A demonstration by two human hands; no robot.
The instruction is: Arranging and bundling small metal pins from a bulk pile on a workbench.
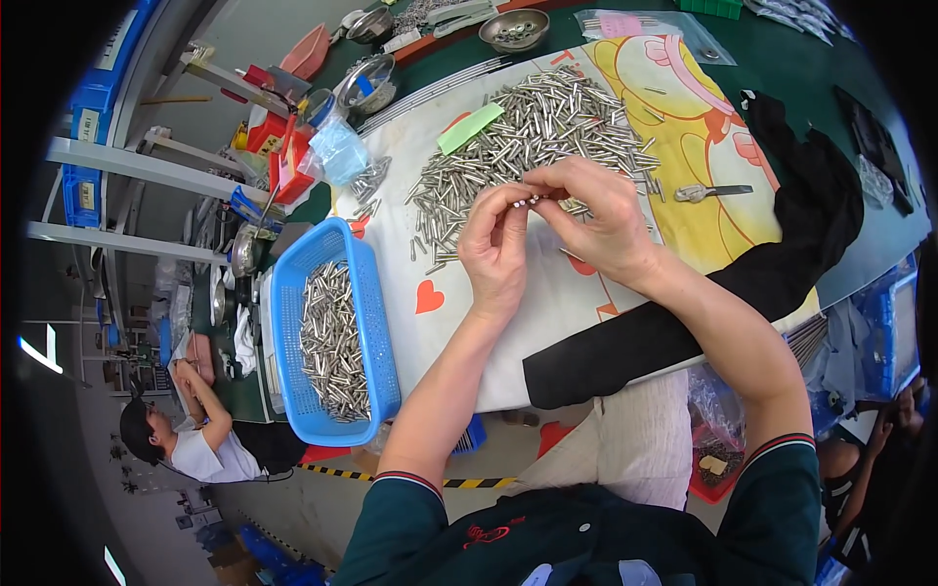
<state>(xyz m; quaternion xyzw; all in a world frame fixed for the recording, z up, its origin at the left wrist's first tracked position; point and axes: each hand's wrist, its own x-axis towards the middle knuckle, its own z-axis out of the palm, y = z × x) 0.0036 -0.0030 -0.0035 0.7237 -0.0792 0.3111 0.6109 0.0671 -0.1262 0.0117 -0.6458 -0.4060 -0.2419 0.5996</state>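
Note:
My left hand (496, 256) and my right hand (608, 223) meet above the cloth, thumbs and fingers pinched together. Between the fingertips show the shiny ends of a few small metal pins (532, 201); both hands seem to grip them, and their full length is hidden. Just beyond lies a large heap of silver metal pins (547, 122), spread over a printed cloth (420, 337) with red hearts and yellow figures. A pale green paper slip (471, 129) rests on the heap. Left of my left forearm, a blue plastic basket (384, 366) holds many similar pins.
A black cloth sleeve (625, 354) lies along the right and near edge. A small knife-like tool (718, 190) is on the yellow cloth. Metal bowls (515, 30), a plastic bag (339, 151) and red bins (293, 161) stand farther off. Another person (210, 439) sits at left.

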